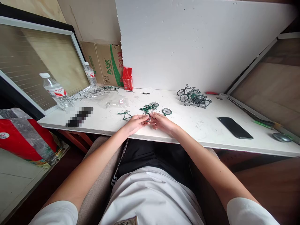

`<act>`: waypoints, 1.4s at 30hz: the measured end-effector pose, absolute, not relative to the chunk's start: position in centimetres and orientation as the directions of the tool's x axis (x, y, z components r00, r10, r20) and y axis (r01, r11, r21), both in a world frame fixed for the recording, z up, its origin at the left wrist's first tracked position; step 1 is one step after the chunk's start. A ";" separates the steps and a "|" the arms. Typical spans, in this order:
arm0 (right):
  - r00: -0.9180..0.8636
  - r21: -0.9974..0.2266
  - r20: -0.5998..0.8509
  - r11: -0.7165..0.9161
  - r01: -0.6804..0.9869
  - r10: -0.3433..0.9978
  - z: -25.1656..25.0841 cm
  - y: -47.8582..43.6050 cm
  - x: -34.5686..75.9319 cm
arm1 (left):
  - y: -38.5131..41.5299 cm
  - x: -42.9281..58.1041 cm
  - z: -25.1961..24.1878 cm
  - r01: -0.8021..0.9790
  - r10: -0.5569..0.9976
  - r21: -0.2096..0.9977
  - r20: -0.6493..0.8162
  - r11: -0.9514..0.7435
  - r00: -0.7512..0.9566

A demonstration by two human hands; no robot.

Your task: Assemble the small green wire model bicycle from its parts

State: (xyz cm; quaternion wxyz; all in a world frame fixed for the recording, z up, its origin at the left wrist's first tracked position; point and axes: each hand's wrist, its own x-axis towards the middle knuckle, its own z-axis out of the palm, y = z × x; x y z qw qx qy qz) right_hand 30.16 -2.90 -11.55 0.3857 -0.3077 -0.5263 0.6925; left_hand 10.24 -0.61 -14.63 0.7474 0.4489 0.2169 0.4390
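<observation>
My left hand (137, 124) and my right hand (163, 122) meet over the table's front edge, fingers pinched together. Between the fingertips is a small dark green model bicycle part (148, 118), mostly hidden; its exact kind cannot be made out. Left of it lies a green toy bicycle frame (127, 115). Just beyond the fingers sits a cluster of green bicycle parts (146, 108), with a small spoked wheel (154, 104) behind it. Another spoked wheel (167, 111) rests beside my right hand.
Several model bicycles (194, 97) stand at the back right. A black phone (235, 127) and a computer mouse (282, 137) lie on the right. Clear plastic bags (114, 101), part sprues (98, 92), a water bottle (57, 90) and a red box (127, 78) occupy the left and back.
</observation>
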 end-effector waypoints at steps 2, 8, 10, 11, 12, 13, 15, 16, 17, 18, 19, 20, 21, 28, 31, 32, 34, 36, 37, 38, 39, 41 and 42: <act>-0.516 -0.971 -0.006 -0.129 -0.201 0.856 -11.8 -2.9 30.2 | -0.6 10.3 -14.6 -0.460 0.850 0.862 0.068 0.213 0.522; -0.526 -0.970 0.009 -0.121 -0.212 0.850 -12.2 -2.8 30.1 | -0.6 10.2 -14.6 -0.450 0.852 0.868 0.065 0.208 0.519; -0.525 -0.967 0.005 -0.130 -0.220 0.851 -12.3 -2.8 30.0 | -0.6 10.3 -14.6 -0.451 0.851 0.870 0.073 0.201 0.521; -0.524 -0.966 0.005 -0.132 -0.223 0.852 -12.3 -2.8 30.0 | -0.6 10.3 -14.6 -0.451 0.850 0.870 0.076 0.198 0.521; -0.524 -0.965 0.005 -0.133 -0.226 0.851 -12.3 -2.8 30.0 | -0.6 10.3 -14.6 -0.451 0.850 0.871 0.078 0.197 0.521; -0.524 -0.964 0.005 -0.134 -0.227 0.852 -12.4 -2.8 30.0 | -0.6 10.3 -14.7 -0.449 0.850 0.872 0.078 0.196 0.522; -0.521 -0.964 0.001 -0.137 -0.226 0.853 -12.4 -2.8 30.0 | -0.7 10.4 -14.7 -0.446 0.851 0.873 0.074 0.197 0.520; -0.520 -0.965 -0.001 -0.138 -0.225 0.854 -12.4 -2.8 30.0 | -0.7 10.4 -14.6 -0.444 0.852 0.874 0.069 0.199 0.519; -0.518 -0.965 -0.003 -0.139 -0.223 0.855 -12.4 -2.8 30.0 | -0.7 10.4 -14.6 -0.441 0.853 0.875 0.065 0.200 0.517; -0.518 -0.965 -0.003 -0.139 -0.223 0.855 -12.4 -2.8 30.0 | -0.7 10.4 -14.6 -0.438 0.854 0.876 0.062 0.201 0.516; -0.519 -0.965 -0.004 -0.139 -0.222 0.855 -12.4 -2.8 30.0 | -0.7 10.4 -14.5 -0.435 0.855 0.878 0.061 0.200 0.515; -0.520 -0.965 -0.003 -0.140 -0.223 0.854 -12.4 -2.8 30.0 | -0.8 10.4 -14.4 -0.433 0.855 0.879 0.061 0.199 0.516; -0.522 -0.964 -0.003 -0.142 -0.226 0.853 -12.4 -2.8 30.0 | -0.8 10.4 -14.4 -0.431 0.854 0.880 0.062 0.197 0.516; -0.548 -0.956 0.007 -0.155 -0.248 0.836 -12.1 -2.9 30.0 | -0.8 10.4 -14.3 -0.446 0.852 0.874 0.076 0.193 0.518; -0.542 -0.957 0.005 -0.152 -0.245 0.841 -11.8 -3.0 29.9 | -0.8 10.3 -14.3 -0.448 0.858 0.872 0.068 0.197 0.510; -0.537 -0.958 0.001 -0.154 -0.243 0.843 -11.7 -3.1 29.9 | -0.8 10.3 -14.3 -0.448 0.858 0.872 0.067 0.198 0.510; -0.530 -0.957 -0.008 -0.161 -0.243 0.848 -11.5 -3.1 29.9 | -0.9 10.3 -14.3 -0.451 0.856 0.869 0.067 0.202 0.512; -0.528 -0.953 -0.013 -0.170 -0.250 0.849 -11.5 -3.2 29.8 | -0.9 10.3 -14.3 -0.455 0.855 0.867 0.067 0.205 0.513; -0.527 -0.951 -0.012 -0.173 -0.256 0.850 -11.5 -3.2 29.8 | -0.9 10.3 -14.3 -0.457 0.855 0.865 0.067 0.207 0.514; -0.526 -0.949 -0.012 -0.175 -0.261 0.850 -11.5 -3.2 29.8 | -0.8 10.3 -14.3 -0.460 0.854 0.863 0.069 0.208 0.516; -0.525 -0.949 -0.014 -0.178 -0.262 0.851 -11.5 -3.2 29.8 | -0.8 10.3 -14.3 -0.462 0.853 0.862 0.071 0.209 0.517; -0.520 -0.950 -0.021 -0.179 -0.255 0.854 -11.5 -3.2 29.7 | -0.8 10.3 -14.3 -0.464 0.850 0.861 0.075 0.209 0.521; -0.519 -0.951 -0.024 -0.180 -0.251 0.855 -11.5 -3.2 29.7 | -0.8 10.3 -14.3 -0.463 0.850 0.861 0.075 0.209 0.522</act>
